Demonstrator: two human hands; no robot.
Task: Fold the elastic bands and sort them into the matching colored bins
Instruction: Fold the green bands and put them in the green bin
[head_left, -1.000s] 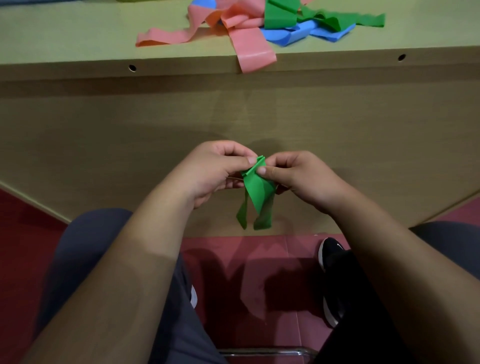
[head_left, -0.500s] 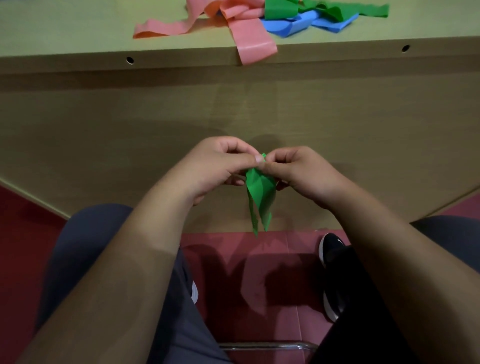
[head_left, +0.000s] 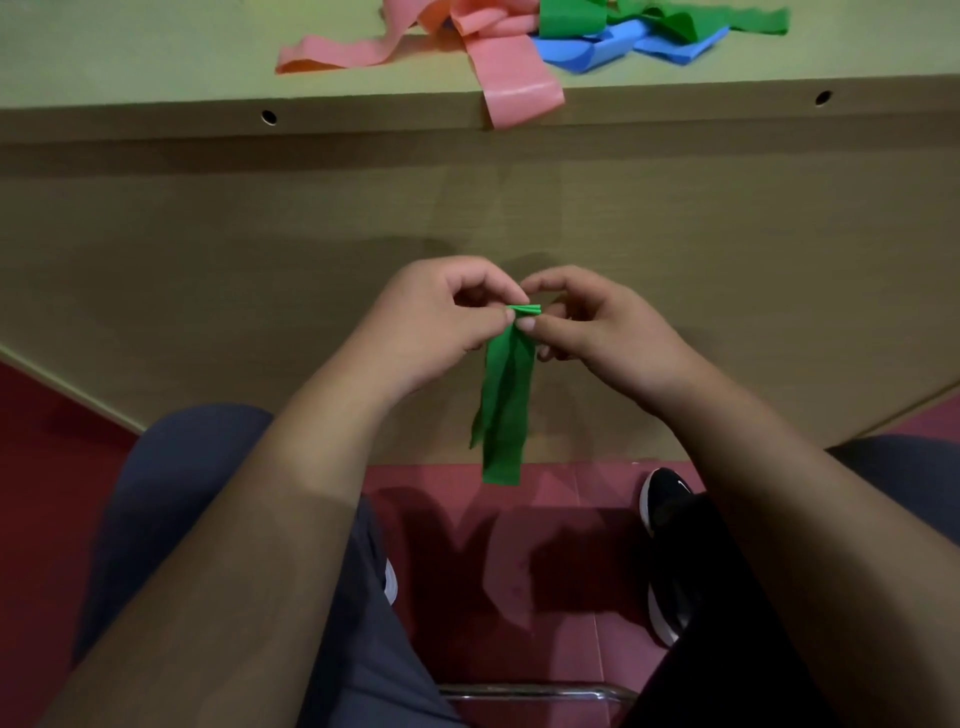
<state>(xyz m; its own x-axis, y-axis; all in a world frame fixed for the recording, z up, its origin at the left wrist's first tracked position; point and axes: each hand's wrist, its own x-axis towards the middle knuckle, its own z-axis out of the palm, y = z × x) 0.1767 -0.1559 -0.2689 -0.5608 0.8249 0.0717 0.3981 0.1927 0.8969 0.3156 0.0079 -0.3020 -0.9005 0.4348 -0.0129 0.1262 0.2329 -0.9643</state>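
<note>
A green elastic band (head_left: 506, 405) hangs folded in several layers in front of the desk's front panel, above my lap. My left hand (head_left: 436, 327) pinches its top fold between thumb and forefinger. My right hand (head_left: 597, 332) pinches the same top edge from the right, thumb against the band. The band's loose ends dangle down toward the floor. On the desk top lie more bands in a heap: pink ones (head_left: 498, 67), blue ones (head_left: 597, 47) and green ones (head_left: 675, 21). No bins are in view.
The wooden desk edge (head_left: 363, 109) runs across the top, one pink band end drooping over it. Below are my knees, a black shoe (head_left: 667, 499) on the red floor, and a metal chair bar (head_left: 524, 691).
The band has been folded and straightened; it now hangs longer and flatter than the crumpled triangle before. Both hands stay pinched at its top and the view tilted slightly down.
</note>
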